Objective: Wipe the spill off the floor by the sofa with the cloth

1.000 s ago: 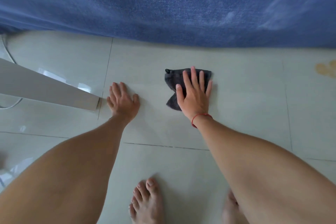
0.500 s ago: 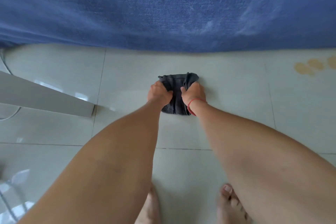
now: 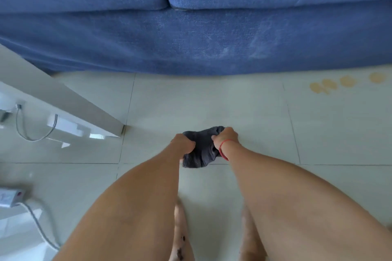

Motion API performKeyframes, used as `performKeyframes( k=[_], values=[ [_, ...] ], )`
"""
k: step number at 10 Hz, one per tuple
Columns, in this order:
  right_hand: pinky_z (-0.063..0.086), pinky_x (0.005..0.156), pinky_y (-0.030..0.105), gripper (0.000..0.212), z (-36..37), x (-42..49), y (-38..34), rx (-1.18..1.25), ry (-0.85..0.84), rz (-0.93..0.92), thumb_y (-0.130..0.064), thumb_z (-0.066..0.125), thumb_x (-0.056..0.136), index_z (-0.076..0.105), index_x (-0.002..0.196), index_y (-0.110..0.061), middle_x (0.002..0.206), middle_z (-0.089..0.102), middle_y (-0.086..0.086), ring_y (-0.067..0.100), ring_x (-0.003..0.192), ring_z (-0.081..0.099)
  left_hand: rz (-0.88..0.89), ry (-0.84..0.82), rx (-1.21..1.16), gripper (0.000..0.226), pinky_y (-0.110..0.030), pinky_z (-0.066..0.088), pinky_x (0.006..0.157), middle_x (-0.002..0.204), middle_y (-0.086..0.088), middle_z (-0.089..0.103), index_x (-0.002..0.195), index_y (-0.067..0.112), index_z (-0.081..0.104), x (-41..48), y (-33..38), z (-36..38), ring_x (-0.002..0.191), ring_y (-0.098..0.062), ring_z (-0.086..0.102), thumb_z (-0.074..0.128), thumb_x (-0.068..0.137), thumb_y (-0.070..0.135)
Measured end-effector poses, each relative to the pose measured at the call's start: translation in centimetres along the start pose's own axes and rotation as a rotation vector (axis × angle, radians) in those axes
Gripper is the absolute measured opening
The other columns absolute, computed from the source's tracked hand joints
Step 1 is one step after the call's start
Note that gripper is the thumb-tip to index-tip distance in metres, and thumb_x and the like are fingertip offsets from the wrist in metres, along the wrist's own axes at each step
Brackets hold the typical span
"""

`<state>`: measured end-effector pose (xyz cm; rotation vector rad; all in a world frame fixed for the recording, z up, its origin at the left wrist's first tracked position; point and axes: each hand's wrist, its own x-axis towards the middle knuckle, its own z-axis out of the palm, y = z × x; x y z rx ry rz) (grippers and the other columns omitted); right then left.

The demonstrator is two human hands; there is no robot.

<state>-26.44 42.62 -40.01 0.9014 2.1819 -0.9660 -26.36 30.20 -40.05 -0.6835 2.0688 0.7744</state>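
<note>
A dark grey cloth hangs bunched between both hands above the pale tiled floor. My left hand grips its left edge and my right hand, with a red string at the wrist, grips its right edge. The spill is a row of yellowish drops on the floor at the far right, close to the foot of the blue sofa. The cloth is well to the left of the spill and does not touch it.
A white table leg slants across the floor at left, ending near the cloth. Cables and a white power strip lie at far left. My bare feet stand below the hands.
My left hand left the floor and took hold of the cloth with the right; both lifted it off the tile. The view has pulled back, showing more sofa and spill.
</note>
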Motion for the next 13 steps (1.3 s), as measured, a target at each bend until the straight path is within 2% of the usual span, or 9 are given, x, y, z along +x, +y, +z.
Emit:
performKeyframes(
  k=[1,3,5,6,8,10,11,12,13],
  values=[
    [0.044,0.098,0.035,0.041,-3.6,-4.4,-2.5,0.057,0.050,-0.117,-0.021,0.059,0.093,0.052,0.129,-0.005,0.135,0.056,0.015,0.034,0.123,0.055,0.126,0.105,-0.057,0.043,-0.038,0.048,0.101,0.134,-0.019,0.054,0.135,-0.001,0.047,-5.3,2.0,-3.2,0.122,-0.033,0.055,0.049,0.097,0.019],
    [0.040,0.103,0.036,0.043,-10.5,-15.5,-8.8,0.127,0.184,-0.466,-0.024,0.057,0.094,0.050,0.131,-0.002,0.138,0.052,0.019,0.035,0.128,0.049,0.316,0.363,-0.274,0.044,-0.039,0.049,0.092,0.133,-0.017,0.053,0.136,0.004,0.045,-17.0,5.3,-11.0,0.121,-0.035,0.053,0.046,0.093,0.015],
    [0.039,0.104,0.036,0.044,-12.1,-26.1,-12.7,0.159,0.227,-0.731,-0.028,0.054,0.096,0.049,0.131,-0.003,0.140,0.049,0.018,0.033,0.130,0.046,0.433,0.610,-0.462,0.047,-0.041,0.042,0.106,0.137,-0.016,0.051,0.136,0.004,0.045,-27.1,2.9,-17.0,0.126,-0.034,0.049,0.044,0.098,0.031],
    [0.039,0.104,0.037,0.044,-10.7,-30.8,-14.2,0.144,0.208,-0.838,-0.027,0.054,0.096,0.049,0.131,-0.002,0.140,0.049,0.019,0.034,0.129,0.047,0.450,0.730,-0.462,0.049,-0.039,0.037,0.105,0.140,-0.018,0.049,0.138,0.001,0.041,-30.5,-0.5,-19.4,0.129,-0.035,0.046,0.038,0.101,0.033],
    [0.041,0.103,0.037,0.046,-4.6,-40.1,-17.7,0.095,0.078,-1.002,-0.030,0.056,0.094,0.050,0.131,-0.002,0.139,0.052,0.019,0.035,0.129,0.048,0.349,0.990,-0.549,0.046,-0.040,0.038,0.108,0.139,-0.022,0.049,0.136,-0.002,0.043,-36.2,-10.6,-25.0,0.130,-0.038,0.045,0.039,0.101,0.028],
    [0.041,0.101,0.035,0.041,3.9,-48.4,-18.7,-0.013,-0.217,-1.101,-0.022,0.054,0.095,0.051,0.130,0.000,0.138,0.054,0.017,0.035,0.126,0.051,0.117,1.136,-0.641,0.045,-0.043,0.041,0.105,0.137,-0.022,0.049,0.137,0.001,0.041,-39.7,-23.2,-28.0,0.125,-0.039,0.048,0.037,0.101,0.027],
    [0.043,0.096,0.033,0.038,7.4,-51.3,-18.8,-0.049,-0.321,-1.119,-0.021,0.053,0.096,0.052,0.128,-0.001,0.135,0.056,0.016,0.034,0.123,0.054,0.013,1.158,-0.696,0.045,-0.043,0.040,0.101,0.137,-0.021,0.049,0.138,0.001,0.039,-41.2,-27.6,-28.2,0.125,-0.038,0.048,0.034,0.102,0.027],
    [0.043,0.092,0.030,0.040,9.7,-52.3,-18.5,-0.101,-0.369,-1.055,-0.021,0.053,0.095,0.051,0.130,-0.003,0.136,0.055,0.014,0.033,0.122,0.054,-0.152,1.090,-0.635,0.050,-0.041,0.037,0.108,0.145,-0.020,0.043,0.144,0.000,0.034,-41.7,-30.7,-28.3,0.132,-0.037,0.044,0.029,0.103,0.028],
    [0.043,0.100,0.037,0.044,9.6,-52.4,-19.0,-0.099,-0.314,-1.064,-0.028,0.052,0.093,0.051,0.130,-0.004,0.134,0.056,0.015,0.034,0.121,0.054,-0.228,1.014,-0.561,0.067,-0.044,0.037,0.110,0.148,-0.019,0.039,0.146,-0.002,0.029,-41.2,-32.3,-28.2,0.134,-0.036,0.041,0.030,0.099,0.045]
  ],
)
